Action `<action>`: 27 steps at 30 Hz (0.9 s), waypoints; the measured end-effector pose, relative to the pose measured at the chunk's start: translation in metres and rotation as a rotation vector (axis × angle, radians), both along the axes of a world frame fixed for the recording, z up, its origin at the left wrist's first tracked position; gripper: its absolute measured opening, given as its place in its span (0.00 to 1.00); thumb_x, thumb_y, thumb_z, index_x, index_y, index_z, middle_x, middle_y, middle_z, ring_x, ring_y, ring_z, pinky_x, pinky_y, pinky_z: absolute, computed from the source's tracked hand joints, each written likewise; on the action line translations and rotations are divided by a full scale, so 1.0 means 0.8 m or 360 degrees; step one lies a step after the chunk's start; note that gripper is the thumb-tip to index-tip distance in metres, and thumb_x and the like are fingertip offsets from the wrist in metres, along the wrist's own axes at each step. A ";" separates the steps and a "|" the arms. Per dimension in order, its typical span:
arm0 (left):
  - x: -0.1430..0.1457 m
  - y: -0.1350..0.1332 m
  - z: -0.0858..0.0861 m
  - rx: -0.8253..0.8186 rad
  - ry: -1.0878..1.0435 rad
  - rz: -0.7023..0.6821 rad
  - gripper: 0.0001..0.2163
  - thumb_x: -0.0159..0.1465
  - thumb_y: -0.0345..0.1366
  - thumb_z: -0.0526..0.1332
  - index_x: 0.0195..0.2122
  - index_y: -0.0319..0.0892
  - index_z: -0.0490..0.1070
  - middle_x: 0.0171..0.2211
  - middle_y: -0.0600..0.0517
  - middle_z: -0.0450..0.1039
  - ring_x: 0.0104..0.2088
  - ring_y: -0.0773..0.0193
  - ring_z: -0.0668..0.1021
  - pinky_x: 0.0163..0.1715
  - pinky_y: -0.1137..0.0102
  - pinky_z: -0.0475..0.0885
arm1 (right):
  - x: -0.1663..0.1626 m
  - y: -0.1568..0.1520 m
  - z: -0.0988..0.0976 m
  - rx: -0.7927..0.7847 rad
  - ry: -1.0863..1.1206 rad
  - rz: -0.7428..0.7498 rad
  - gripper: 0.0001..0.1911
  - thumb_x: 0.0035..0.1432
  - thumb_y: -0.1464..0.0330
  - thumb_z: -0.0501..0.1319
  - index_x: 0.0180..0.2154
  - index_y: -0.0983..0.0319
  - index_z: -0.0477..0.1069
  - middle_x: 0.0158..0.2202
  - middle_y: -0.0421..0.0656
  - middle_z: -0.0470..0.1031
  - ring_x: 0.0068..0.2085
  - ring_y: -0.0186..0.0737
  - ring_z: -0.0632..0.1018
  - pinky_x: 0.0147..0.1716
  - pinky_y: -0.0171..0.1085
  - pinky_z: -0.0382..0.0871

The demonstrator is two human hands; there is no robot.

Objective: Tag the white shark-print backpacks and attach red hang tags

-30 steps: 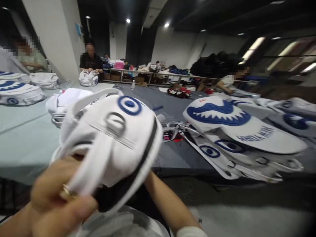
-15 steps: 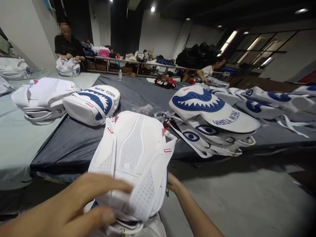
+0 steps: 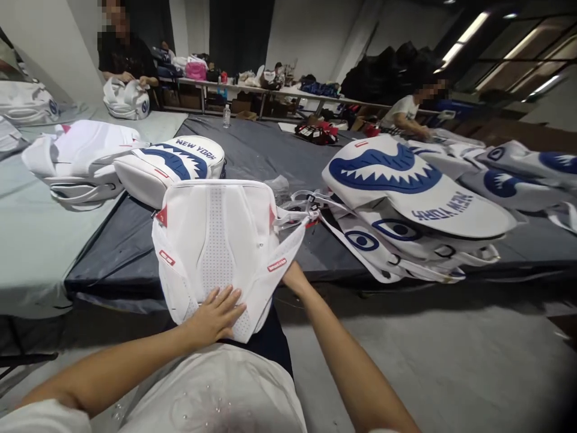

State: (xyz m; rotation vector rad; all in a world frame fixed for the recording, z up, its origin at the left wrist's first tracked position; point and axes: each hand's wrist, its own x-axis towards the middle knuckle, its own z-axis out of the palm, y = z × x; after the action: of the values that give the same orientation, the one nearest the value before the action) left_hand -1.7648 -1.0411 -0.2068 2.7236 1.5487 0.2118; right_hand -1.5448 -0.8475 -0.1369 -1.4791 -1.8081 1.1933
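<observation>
A white backpack (image 3: 225, 240) stands tilted before me, its padded mesh back panel with small red tabs facing me. My left hand (image 3: 215, 316) lies flat on the panel's lower part, fingers spread. My right hand (image 3: 294, 278) reaches behind the right shoulder strap; its fingers are hidden by the strap. The bag's top leans over the edge of a dark grey mat (image 3: 126, 240).
A finished shark-print "NEW YORK" backpack (image 3: 174, 168) and a white one (image 3: 76, 162) lie to the left. A stack of flat shark-print bags (image 3: 415, 210) lies to the right. Other people sit at the far left (image 3: 124, 57) and far right (image 3: 406, 114). Grey floor (image 3: 428, 361) lies at right.
The backpack has been turned upright and squared to me. My left hand has moved from the blurred foreground onto the back panel. The view has tilted down a little.
</observation>
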 end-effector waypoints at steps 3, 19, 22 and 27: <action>-0.014 0.032 0.062 0.0405 -0.0290 -0.0070 0.19 0.70 0.37 0.53 0.61 0.42 0.67 0.59 0.41 0.70 0.61 0.53 0.71 0.60 0.54 0.63 | 0.053 -0.003 0.012 0.0047 -0.0156 -0.0255 0.09 0.57 0.69 0.61 0.39 0.66 0.76 0.28 0.46 0.78 0.30 0.44 0.79 0.32 0.41 0.75; -0.006 0.225 0.206 0.0779 0.0031 -0.0485 0.16 0.71 0.40 0.52 0.27 0.40 0.70 0.25 0.49 0.71 0.29 0.59 0.70 0.35 0.62 0.59 | -0.033 -0.070 0.010 0.1271 -0.0598 0.0215 0.12 0.58 0.78 0.53 0.40 0.61 0.70 0.35 0.44 0.78 0.34 0.41 0.78 0.30 0.35 0.65; -0.015 0.202 0.215 0.0759 0.0029 -0.0461 0.14 0.70 0.37 0.53 0.27 0.41 0.69 0.26 0.49 0.71 0.30 0.60 0.69 0.35 0.62 0.60 | -0.029 -0.073 0.007 0.1215 -0.0440 0.0276 0.09 0.64 0.74 0.52 0.40 0.61 0.70 0.35 0.44 0.78 0.35 0.40 0.78 0.32 0.35 0.66; -0.055 0.240 0.210 0.0633 0.0096 -0.0201 0.09 0.67 0.38 0.58 0.32 0.41 0.73 0.36 0.46 0.75 0.41 0.54 0.71 0.51 0.55 0.62 | -0.053 -0.056 0.030 0.1067 -0.0702 0.0295 0.12 0.64 0.73 0.54 0.48 0.61 0.70 0.40 0.45 0.78 0.38 0.41 0.78 0.31 0.35 0.64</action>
State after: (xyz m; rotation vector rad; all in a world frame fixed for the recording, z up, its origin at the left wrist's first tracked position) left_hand -1.8092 -0.8492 -0.0386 3.1411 1.4776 0.4900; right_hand -1.5875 -0.8921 -0.1129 -1.2386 -2.3599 0.2538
